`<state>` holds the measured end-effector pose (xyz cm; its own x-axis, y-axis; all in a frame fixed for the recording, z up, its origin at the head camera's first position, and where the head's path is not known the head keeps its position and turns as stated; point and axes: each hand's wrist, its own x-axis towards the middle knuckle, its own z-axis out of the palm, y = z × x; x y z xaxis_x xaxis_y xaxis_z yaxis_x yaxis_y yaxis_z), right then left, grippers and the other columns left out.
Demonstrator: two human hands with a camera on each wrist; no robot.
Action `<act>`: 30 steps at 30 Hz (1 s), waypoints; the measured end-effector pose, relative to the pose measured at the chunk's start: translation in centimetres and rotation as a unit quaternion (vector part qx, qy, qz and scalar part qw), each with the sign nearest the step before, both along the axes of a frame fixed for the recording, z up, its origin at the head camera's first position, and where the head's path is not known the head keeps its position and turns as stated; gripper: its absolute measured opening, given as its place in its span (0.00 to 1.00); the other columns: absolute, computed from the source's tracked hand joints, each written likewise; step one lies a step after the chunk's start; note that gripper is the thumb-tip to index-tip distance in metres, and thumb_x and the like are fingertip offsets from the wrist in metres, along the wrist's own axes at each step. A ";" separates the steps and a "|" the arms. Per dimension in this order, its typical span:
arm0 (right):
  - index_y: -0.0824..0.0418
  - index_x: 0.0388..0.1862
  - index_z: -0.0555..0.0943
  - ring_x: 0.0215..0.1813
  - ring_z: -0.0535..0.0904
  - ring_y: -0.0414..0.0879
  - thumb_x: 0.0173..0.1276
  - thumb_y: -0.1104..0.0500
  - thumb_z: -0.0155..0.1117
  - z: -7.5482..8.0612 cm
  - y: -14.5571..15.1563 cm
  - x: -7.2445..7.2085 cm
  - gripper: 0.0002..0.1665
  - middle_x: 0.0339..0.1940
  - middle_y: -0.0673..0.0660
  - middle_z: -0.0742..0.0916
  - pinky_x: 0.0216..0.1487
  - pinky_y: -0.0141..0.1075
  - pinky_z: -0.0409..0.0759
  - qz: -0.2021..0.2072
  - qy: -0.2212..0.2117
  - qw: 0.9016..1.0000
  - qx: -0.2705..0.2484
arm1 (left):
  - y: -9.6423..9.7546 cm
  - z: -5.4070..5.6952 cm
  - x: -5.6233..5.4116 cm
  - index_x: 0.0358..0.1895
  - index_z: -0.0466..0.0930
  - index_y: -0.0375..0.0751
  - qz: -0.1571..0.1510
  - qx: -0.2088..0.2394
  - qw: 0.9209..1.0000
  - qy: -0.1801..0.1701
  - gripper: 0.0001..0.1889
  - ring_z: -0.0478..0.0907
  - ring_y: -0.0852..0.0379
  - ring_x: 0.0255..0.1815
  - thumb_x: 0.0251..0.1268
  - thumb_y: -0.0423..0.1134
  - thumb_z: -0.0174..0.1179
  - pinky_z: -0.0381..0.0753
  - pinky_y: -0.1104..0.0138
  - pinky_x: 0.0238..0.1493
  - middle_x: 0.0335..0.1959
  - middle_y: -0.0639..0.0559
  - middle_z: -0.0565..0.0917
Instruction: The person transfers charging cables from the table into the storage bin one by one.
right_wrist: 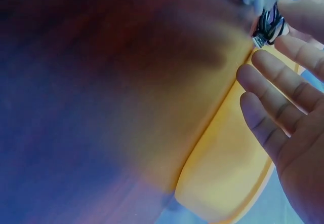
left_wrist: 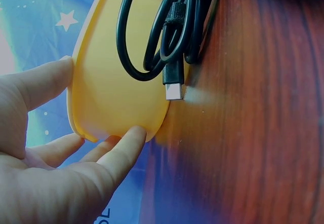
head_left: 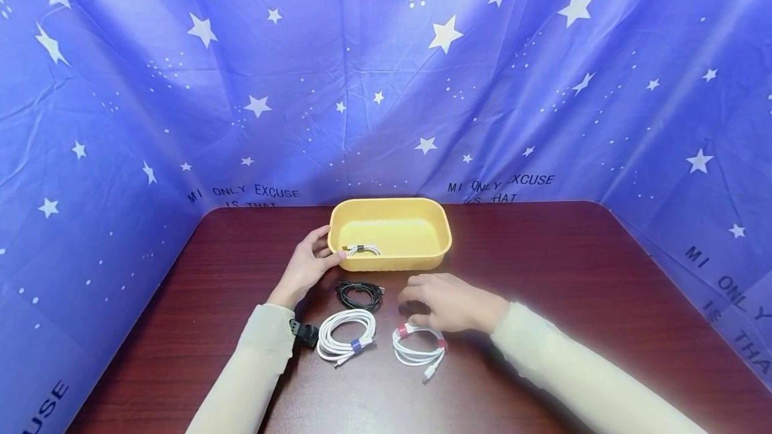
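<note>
My left hand holds the left end of a yellow plastic bin, its thumb at the near corner and its fingers along the end wall. A coiled white cable with a dark tie lies in the bin's near left corner. My right hand, fingers relaxed and apart in the right wrist view, hovers in front of the bin with nothing in it. Just below that hand lies a white cable coil with red ties. Between the hands are a black cable coil and a thicker white coil with a blue tie.
The dark red wooden table carries everything. Behind it hangs a blue curtain with white stars, close to the bin's far side, and it also flanks both sides. A black strap piece sits at the left wrist, beside the thick white coil.
</note>
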<state>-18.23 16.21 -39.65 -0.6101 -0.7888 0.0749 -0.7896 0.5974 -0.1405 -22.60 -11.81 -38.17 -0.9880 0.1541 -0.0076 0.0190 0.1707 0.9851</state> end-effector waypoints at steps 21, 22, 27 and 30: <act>0.49 0.45 0.82 0.32 0.69 0.36 0.53 0.52 0.64 -0.3 0.5 1.1 0.17 0.32 0.44 0.78 0.33 0.30 0.72 0.016 0.018 1.000 0.010 | -0.3 -2.4 -1.6 0.71 0.58 0.36 0.011 0.017 1.000 0.008 0.39 0.73 0.43 0.61 0.56 0.27 0.66 0.76 0.67 0.53 0.61 0.33 0.72; 0.49 0.45 0.82 0.33 0.70 0.36 0.53 0.52 0.63 -0.3 0.5 1.1 0.18 0.33 0.44 0.78 0.34 0.31 0.72 0.015 0.017 1.000 0.013 | -0.3 -2.4 -1.6 0.71 0.58 0.36 0.011 0.016 1.000 0.009 0.39 0.73 0.43 0.61 0.56 0.27 0.66 0.76 0.67 0.53 0.61 0.33 0.73; 0.49 0.46 0.82 0.35 0.72 0.36 0.54 0.53 0.63 -0.4 0.6 1.3 0.18 0.34 0.43 0.79 0.36 0.31 0.74 0.021 0.017 1.000 0.011 | -0.3 -2.5 -1.6 0.71 0.58 0.36 0.011 0.017 1.000 0.010 0.39 0.74 0.42 0.61 0.56 0.27 0.66 0.76 0.67 0.52 0.61 0.32 0.73; 0.49 0.46 0.82 0.35 0.72 0.36 0.53 0.54 0.64 -0.4 0.7 1.4 0.18 0.35 0.43 0.79 0.36 0.31 0.75 0.024 0.015 1.000 0.007 | -0.3 -2.5 -1.6 0.71 0.58 0.36 0.010 0.018 1.000 0.010 0.39 0.74 0.42 0.61 0.56 0.27 0.65 0.76 0.67 0.52 0.61 0.32 0.73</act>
